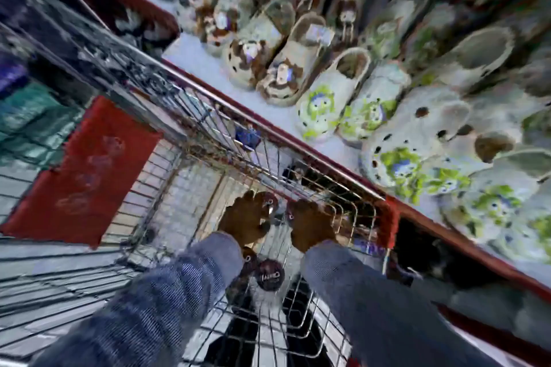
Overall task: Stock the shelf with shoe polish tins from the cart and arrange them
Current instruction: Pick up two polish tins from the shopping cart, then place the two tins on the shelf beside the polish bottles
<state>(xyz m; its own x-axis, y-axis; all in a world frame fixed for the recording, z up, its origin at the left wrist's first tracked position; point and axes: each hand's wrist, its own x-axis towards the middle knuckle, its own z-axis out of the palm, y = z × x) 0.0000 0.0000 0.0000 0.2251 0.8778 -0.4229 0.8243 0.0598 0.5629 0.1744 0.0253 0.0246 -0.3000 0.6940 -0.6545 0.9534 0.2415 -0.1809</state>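
Both my hands reach down into a wire shopping cart (208,116). My left hand (244,217) is curled around a dark round shoe polish tin (269,202) at its fingertips. My right hand (310,225) is also closed low in the basket, with a dark tin edge (289,213) showing at its left side. Two more dark round tins (269,274) lie on the cart's wire floor just below my left wrist. Blue denim sleeves cover both forearms. The picture is blurred.
A red-edged shelf (298,143) runs diagonally on the right, packed with several pale clogs and slippers (322,101), some with green and brown prints. A red panel (86,170) hangs on the cart's left side. Tiled floor shows through the wires.
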